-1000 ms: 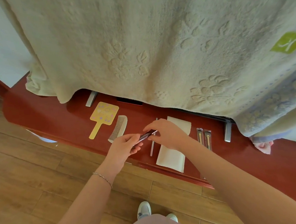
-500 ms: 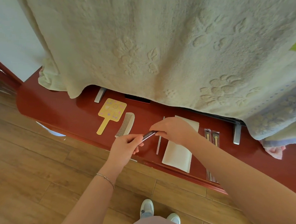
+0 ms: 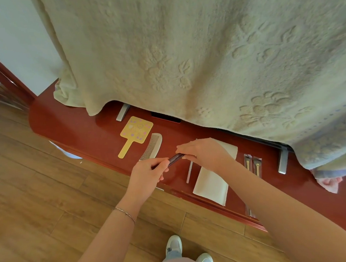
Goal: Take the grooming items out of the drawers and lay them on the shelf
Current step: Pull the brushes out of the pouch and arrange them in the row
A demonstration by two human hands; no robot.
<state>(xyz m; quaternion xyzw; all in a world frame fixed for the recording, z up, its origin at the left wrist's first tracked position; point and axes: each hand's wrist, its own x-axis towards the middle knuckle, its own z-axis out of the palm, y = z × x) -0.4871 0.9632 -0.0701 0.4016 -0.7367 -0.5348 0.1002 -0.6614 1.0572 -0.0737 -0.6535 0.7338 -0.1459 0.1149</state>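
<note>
A slim dark stick-shaped grooming item (image 3: 175,158) hangs just above the red wooden shelf (image 3: 82,133). My left hand (image 3: 148,173) grips its near end and my right hand (image 3: 204,153) pinches its far end. On the shelf lie a yellow hand mirror (image 3: 135,133), a white comb (image 3: 151,146), a thin silver tool (image 3: 189,171), a white folded cloth (image 3: 211,181) and two packaged brushes (image 3: 253,165). The drawers are not visible.
A big cream towel (image 3: 203,57) hangs over whatever stands on the shelf and hides the back of it. Two metal feet (image 3: 282,161) poke out beneath it. Wooden floor (image 3: 40,201) lies in front, my shoes (image 3: 174,246) close to the shelf edge.
Both hands keep hold of the dark item over the same spot on the shelf. The view has shifted so the shelf sits further right in the picture.
</note>
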